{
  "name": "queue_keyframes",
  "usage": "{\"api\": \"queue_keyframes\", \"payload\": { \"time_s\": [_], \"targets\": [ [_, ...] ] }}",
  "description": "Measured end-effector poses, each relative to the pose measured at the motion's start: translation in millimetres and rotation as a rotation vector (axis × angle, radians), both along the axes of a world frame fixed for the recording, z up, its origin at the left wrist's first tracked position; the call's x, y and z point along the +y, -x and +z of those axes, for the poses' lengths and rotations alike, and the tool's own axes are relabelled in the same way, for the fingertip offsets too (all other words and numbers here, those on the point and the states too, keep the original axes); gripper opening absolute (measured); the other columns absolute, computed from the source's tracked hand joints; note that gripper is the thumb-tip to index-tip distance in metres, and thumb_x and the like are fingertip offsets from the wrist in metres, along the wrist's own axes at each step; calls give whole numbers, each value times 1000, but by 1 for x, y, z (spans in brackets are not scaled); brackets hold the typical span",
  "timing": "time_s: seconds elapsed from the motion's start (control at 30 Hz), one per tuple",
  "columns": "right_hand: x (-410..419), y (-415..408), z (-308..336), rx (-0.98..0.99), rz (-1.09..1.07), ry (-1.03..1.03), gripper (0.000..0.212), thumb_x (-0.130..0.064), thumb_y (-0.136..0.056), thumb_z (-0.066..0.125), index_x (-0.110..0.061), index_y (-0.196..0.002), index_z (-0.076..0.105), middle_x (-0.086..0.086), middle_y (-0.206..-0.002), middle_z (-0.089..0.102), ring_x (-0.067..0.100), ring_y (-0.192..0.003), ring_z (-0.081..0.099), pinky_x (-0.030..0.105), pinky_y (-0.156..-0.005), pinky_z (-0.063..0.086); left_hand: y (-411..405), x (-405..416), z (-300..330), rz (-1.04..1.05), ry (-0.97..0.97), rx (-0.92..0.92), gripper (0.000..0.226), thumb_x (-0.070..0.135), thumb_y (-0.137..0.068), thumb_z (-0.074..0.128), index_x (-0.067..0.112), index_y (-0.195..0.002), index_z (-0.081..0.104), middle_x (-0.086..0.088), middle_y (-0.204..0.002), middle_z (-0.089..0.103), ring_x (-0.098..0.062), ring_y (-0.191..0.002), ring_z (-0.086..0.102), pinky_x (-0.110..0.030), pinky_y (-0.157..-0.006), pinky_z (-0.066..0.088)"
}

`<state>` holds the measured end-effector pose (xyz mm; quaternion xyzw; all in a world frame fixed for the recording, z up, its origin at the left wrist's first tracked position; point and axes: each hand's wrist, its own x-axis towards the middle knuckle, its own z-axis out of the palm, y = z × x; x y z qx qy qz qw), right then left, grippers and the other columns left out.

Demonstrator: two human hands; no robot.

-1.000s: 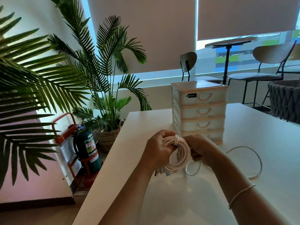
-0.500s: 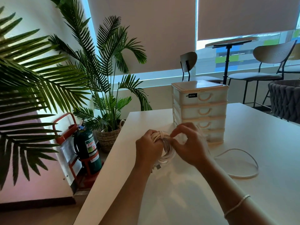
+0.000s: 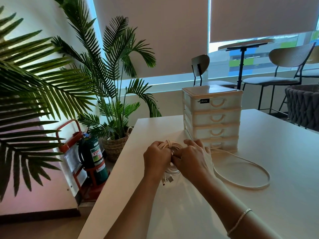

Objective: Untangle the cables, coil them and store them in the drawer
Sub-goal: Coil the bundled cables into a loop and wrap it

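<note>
A coil of white cable [image 3: 173,146] sits between both hands above the white table [image 3: 276,152]. My left hand [image 3: 156,158] grips the coil from the left, and connector ends [image 3: 168,180] hang below it. My right hand [image 3: 191,158] pinches the cable at the coil's middle from the right. The cable's loose tail [image 3: 248,184] lies in a wide loop on the table to the right. Behind the hands stands a cream drawer unit [image 3: 212,116] with several drawers, all closed.
The table's left edge [image 3: 110,173] runs close to my left hand. Beyond it stand potted palms [image 3: 110,94] and a fire extinguisher [image 3: 94,157]. Chairs [image 3: 283,66] and a dark woven basket [image 3: 303,107] are at the back right.
My right hand came from behind the coil, over its top, to pinch at its middle. The loose tail's loop on the table has shifted left.
</note>
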<state>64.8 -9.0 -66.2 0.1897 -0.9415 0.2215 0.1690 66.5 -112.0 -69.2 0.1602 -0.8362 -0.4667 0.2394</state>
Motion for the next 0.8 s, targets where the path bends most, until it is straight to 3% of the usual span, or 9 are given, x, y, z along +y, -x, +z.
{"api": "queue_keyframes", "payload": {
  "time_s": [0.17,0.3,0.43,0.57,0.63,0.7,0.8],
  "targets": [
    [-3,1,-2,-8,13,81,25,-35,-87,52,-24,-101,70,-2,-130,50,19,-121,37,32,-94,30,0,3,1,-40,4,51,25,4,-83,49,11,-103,63,-3,-93,64,-18,-80,53,-22,-62,38],
    [1,11,-3,-153,57,196,20,-32,-77,63,-17,-82,75,-4,-117,55,16,-110,45,28,-89,38,2,3,-1,-76,45,94,27,0,-82,49,13,-101,63,0,-89,61,-17,-78,52,-13,-53,35],
    [5,12,0,-314,163,419,11,-22,-68,69,-11,-65,68,-5,-105,56,9,-87,55,22,-69,45,2,-1,-3,-66,78,165,28,-5,-81,49,11,-99,64,-1,-85,61,-17,-75,50,-12,-53,32],
    [9,13,4,-521,305,691,11,-23,-60,67,-17,-51,68,-5,-107,59,11,-88,56,31,-82,46,3,-8,-2,-27,122,215,29,-5,-80,50,11,-97,66,1,-79,58,-18,-71,50,-12,-55,31],
    [11,9,8,-560,333,719,12,-26,-53,63,-18,-44,66,-4,-102,60,10,-88,56,29,-82,44,4,-12,-2,7,144,227,29,-6,-80,50,12,-96,67,0,-79,59,-19,-71,51,-15,-58,32],
    [15,6,11,-576,329,699,18,-18,-59,66,-18,-41,62,-7,-89,62,8,-81,56,24,-74,42,4,-15,-4,26,178,224,30,-6,-80,50,12,-96,67,-3,-81,62,-20,-71,52,-21,-60,36],
    [20,6,14,-528,225,563,21,-17,-71,70,-10,-53,65,0,-69,58,11,-66,50,23,-60,36,3,-14,-7,33,244,224,30,-4,-81,50,13,-98,67,-12,-85,67,-29,-75,58,-32,-61,44]
  ]
}}
